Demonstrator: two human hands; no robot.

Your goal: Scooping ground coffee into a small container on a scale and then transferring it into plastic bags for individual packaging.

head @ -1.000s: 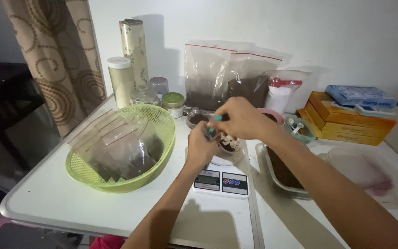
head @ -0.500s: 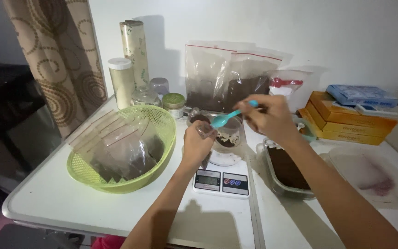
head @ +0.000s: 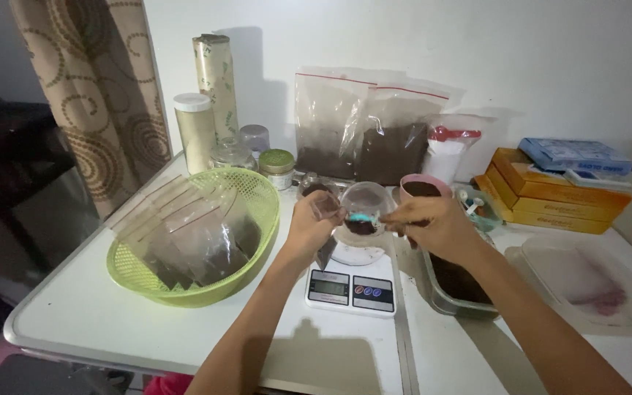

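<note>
Over the white digital kitchen scale (head: 351, 281), the left hand (head: 310, 228) grips the near rim of a clear plastic cup (head: 363, 210), fingers curled and pinching the rim along with what looks like a small clear bag (head: 325, 205); how the bag is held cannot be made out. The cup sits just above the scale's round platform and holds a little dark brown powder at its bottom. The right hand (head: 437, 227) has its fingers pressed together around the handle of a turquoise spoon (head: 363, 218), whose bowl is inside the cup, at the powder. Left of the scale stands a green plastic basket (head: 137, 272) filled with zip bags of dark powder. Just right of it, under the right forearm, sits a clear container (head: 456, 289) of the same dark powder. Two large zip bags (head: 367, 139) of brown powder lean against the wall behind.
</note>
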